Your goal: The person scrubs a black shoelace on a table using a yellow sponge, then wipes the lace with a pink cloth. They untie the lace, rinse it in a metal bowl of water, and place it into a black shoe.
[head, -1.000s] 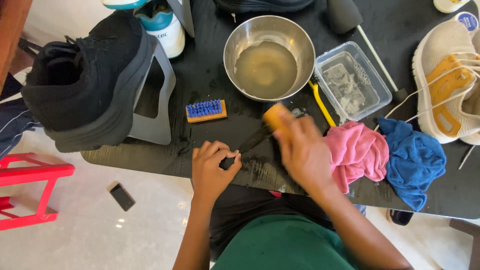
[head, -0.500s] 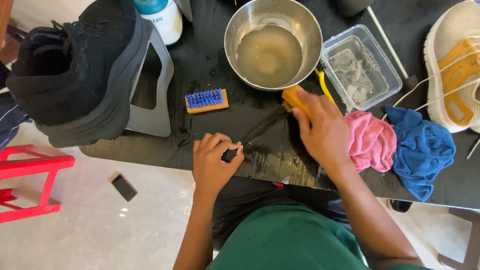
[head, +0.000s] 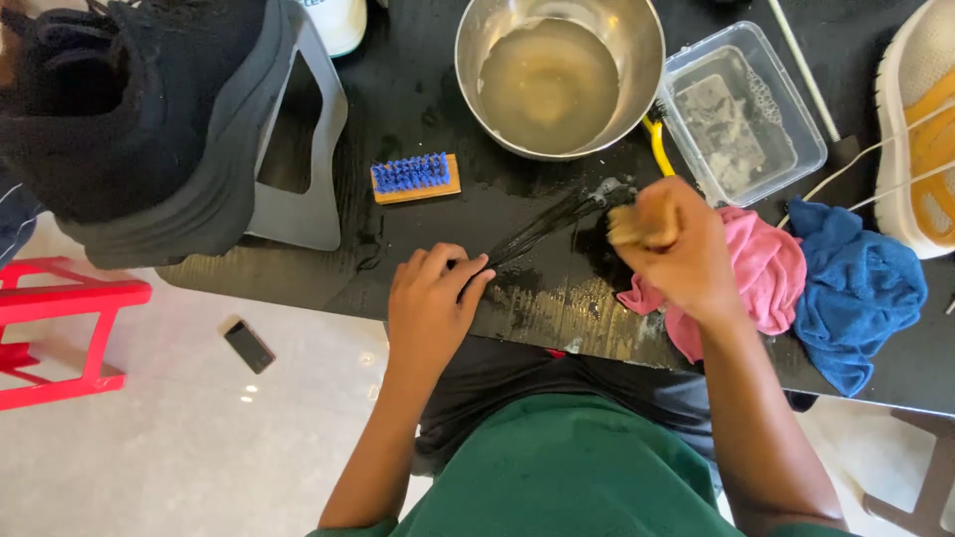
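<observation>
The left hand presses flat on the wet black worktop, its fingertips pinning one end of a dark shoelace that runs up and to the right across the wet patch. The right hand is closed around a wooden brush, held down on the far end of the lace (the bristles themselves are hidden under the hand).

Going from the left: a red stool stands on the pale floor, with a small dark phone lying near it. A black shoe sits on a grey stand at the worktop's left end. Beside it lies a small brush with blue bristles. Further right is a steel bowl of cloudy water, then a clear plastic tub of soapy water. Just beside the right hand lies a pink cloth, touching a blue cloth, and a white and orange shoe at the right edge.
</observation>
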